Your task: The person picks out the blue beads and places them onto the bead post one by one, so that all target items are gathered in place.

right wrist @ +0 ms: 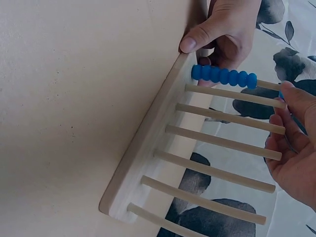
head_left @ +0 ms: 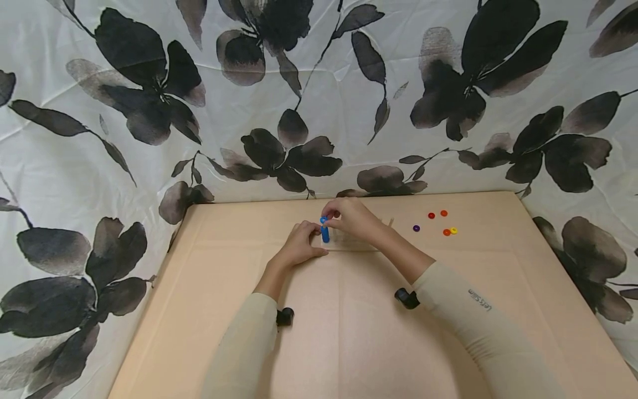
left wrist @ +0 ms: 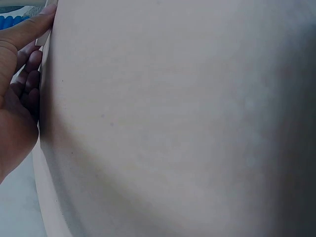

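Observation:
A wooden base with a row of upright pegs stands near the far edge of the table. Blue beads are stacked on the leftmost peg; the other pegs in the right wrist view are bare. My left hand grips the left end of the base, its thumb on the near edge. At the top of the beaded peg, my right hand pinches another blue bead, mostly covered by the fingers. In the left wrist view, only part of the left hand shows at the edge.
Right of the base lie several loose beads: a purple bead, a red bead, orange beads and a yellow bead. Behind the table hangs a floral cloth.

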The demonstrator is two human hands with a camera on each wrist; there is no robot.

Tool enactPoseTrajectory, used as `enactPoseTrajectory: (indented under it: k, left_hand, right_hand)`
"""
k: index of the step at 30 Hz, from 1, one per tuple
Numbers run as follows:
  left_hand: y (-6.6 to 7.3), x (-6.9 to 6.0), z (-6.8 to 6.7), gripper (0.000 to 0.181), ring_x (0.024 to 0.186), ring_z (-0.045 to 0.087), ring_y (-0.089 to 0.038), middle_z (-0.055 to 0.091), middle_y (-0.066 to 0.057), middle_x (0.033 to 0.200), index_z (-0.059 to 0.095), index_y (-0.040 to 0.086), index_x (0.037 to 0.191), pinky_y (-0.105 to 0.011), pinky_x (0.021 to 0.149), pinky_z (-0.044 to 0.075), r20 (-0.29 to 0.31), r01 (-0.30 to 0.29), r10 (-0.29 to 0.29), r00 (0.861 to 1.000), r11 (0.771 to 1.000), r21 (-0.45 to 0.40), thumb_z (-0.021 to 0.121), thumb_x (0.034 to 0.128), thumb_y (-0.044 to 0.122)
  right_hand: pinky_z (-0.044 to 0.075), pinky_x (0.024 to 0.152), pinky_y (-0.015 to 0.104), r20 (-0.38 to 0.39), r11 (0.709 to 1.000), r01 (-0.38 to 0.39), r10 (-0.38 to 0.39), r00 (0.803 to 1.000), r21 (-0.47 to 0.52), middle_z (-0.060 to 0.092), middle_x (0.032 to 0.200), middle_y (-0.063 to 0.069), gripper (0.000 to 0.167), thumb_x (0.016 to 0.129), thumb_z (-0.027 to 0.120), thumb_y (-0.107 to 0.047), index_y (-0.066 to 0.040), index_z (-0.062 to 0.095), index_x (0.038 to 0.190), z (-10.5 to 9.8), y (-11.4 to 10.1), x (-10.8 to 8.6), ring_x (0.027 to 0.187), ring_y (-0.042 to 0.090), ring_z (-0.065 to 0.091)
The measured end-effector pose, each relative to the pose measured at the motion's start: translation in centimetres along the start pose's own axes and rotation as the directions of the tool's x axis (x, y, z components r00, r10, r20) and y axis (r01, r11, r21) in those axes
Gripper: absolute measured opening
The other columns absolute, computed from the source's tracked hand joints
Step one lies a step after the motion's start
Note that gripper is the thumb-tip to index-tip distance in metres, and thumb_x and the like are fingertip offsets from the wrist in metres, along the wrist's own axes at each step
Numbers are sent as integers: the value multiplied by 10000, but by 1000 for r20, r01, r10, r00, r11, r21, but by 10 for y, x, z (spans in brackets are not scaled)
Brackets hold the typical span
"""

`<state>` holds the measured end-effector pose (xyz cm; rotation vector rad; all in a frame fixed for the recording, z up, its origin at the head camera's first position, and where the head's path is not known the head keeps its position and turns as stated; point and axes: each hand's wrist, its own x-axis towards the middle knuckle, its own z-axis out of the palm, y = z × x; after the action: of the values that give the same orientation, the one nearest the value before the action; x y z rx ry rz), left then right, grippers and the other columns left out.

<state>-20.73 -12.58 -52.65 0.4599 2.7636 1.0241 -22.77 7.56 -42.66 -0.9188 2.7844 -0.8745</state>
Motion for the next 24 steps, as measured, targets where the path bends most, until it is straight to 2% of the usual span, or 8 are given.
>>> enactPoseTrajectory:
  k: [9,24]
  left_hand:
    - [-3,-4,0,575,1147,479,-263,600,-77,1176,646,51,1248,-407,1012,408,8,-15,15,1000,1000,-5,902,794,293]
    - [-4,-10,-3,575,1124,485,-265,602,-82,1164,650,42,1239,-401,991,412,21,-32,32,999,999,-11,908,786,285]
  right_hand:
    - [556,825,312,-5,1000,3,-3,1000,-20,747,935,7,130,915,798,-176,-109,776,1024,4,-4,-3,911,162,677]
    - [563,848,311,-15,998,-65,65,998,-21,742,964,8,149,924,794,-209,-118,775,1040,6,-12,-11,924,164,678]
